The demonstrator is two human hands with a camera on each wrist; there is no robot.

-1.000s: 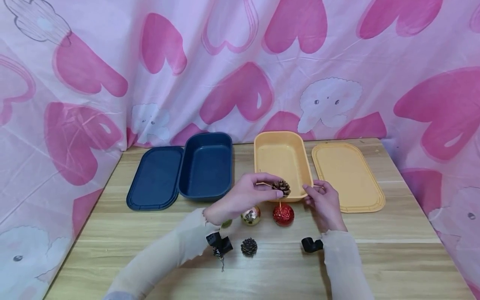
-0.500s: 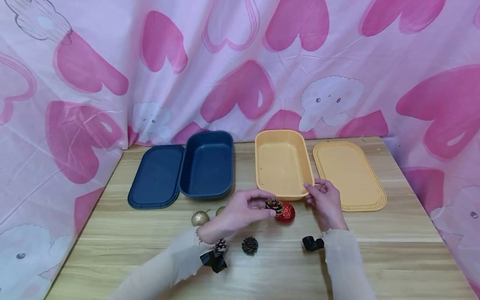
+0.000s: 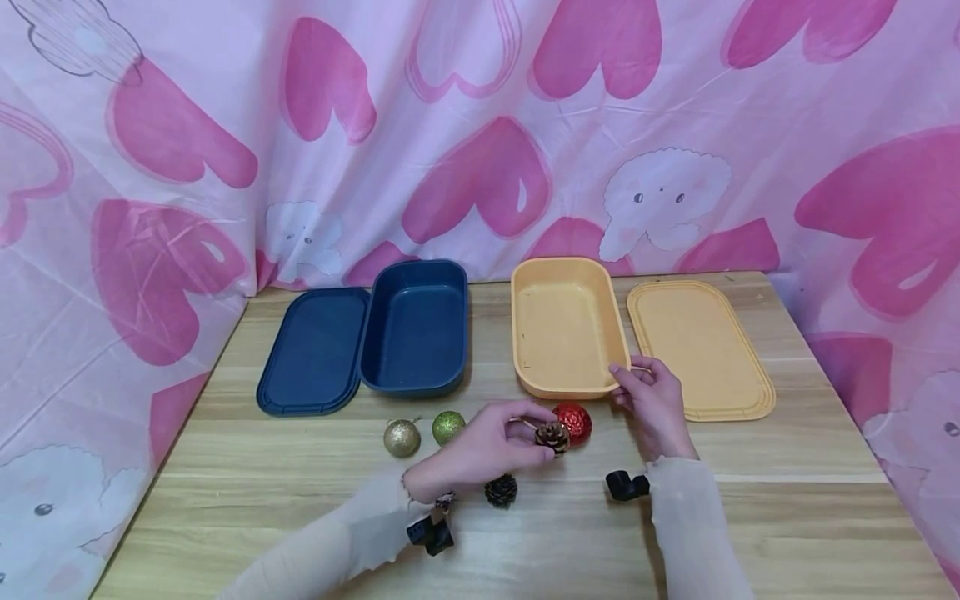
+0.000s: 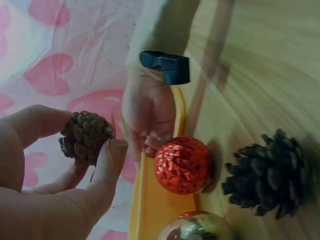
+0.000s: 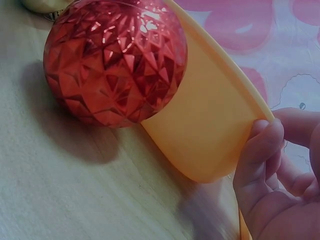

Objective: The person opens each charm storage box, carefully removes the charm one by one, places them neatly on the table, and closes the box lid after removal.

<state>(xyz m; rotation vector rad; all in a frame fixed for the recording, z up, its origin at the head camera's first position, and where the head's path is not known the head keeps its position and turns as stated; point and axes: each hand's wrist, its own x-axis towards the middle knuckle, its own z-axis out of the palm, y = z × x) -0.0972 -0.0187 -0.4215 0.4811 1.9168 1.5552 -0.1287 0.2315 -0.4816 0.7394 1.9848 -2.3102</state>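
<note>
My left hand (image 3: 487,446) pinches a brown pine cone (image 4: 86,137) between thumb and fingertips; a thin gold string hangs from it. In the head view the cone overlaps the near side of a red faceted ornament ball (image 3: 574,425). That ball stands on the table by the near end of a yellow box (image 3: 566,325), which is open and holds nothing. With thumb and fingers, my right hand (image 3: 654,404) grips the box's rim at its near right corner. A shiny gold ball (image 4: 197,227) shows in the left wrist view, hidden behind the left hand from above.
A dark pine cone (image 3: 501,492) lies nearer, and another pine cone (image 3: 446,502) is mostly covered by the left wrist. Gold glitter (image 3: 402,438) and green (image 3: 448,427) balls sit left. Behind are a navy box (image 3: 416,333), navy lid (image 3: 311,350) and yellow lid (image 3: 701,350).
The left hand has drawn the pine cone back from over the yellow box's near rim toward the person, uncovering the glitter and green balls. My right hand keeps its grip on the rim.
</note>
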